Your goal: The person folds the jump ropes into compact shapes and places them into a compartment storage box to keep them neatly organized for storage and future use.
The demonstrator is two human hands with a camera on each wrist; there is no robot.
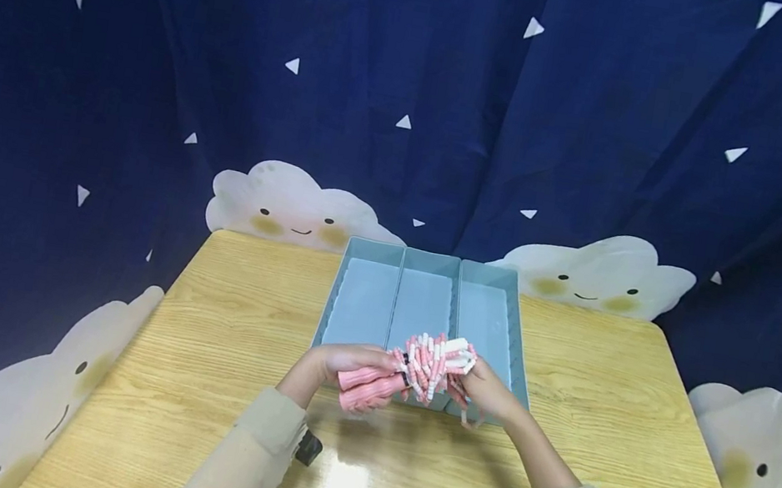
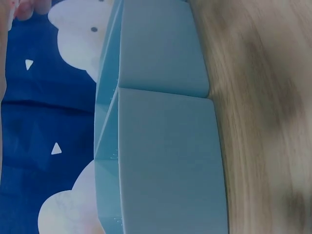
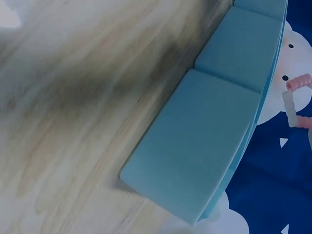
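Observation:
A bundled beaded jump rope [image 1: 429,365], pink and white, is held up in front of the blue bins in the head view. My left hand [image 1: 351,356] grips it at the two ribbed pink handles [image 1: 366,390], which point to the left. The right hand [image 1: 488,389] holds the bunched beads at their right end, its fingertips partly hidden by them. Some rope beads [image 3: 294,105] show at the right edge of the right wrist view. At the top left corner of the left wrist view, blurred fingertips [image 2: 33,7] appear.
Three joined light blue bins [image 1: 393,303] stand on the wooden table [image 1: 244,315] beyond and below the hands. Behind the table hangs a dark blue curtain [image 1: 357,62] with white triangles and cloud faces.

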